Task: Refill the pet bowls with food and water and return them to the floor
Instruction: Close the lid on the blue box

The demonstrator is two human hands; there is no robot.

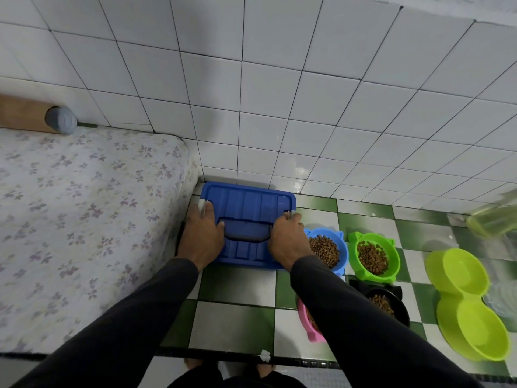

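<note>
Head view: I see my left grip (202, 233) and right grip (286, 238) spread flat on the blue bin lid (249, 203); kibble-filled bowls (326, 250) just right.

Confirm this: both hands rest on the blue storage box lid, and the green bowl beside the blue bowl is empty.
Not empty. The head view shows the green bowl holding kibble, like the blue bowl. Both the left hand and right hand do rest on the blue storage box lid.

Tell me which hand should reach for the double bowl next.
Right. The right hand is nearer the lime double bowl, which sits on the floor at far right; the left hand would have to cross over.
</note>
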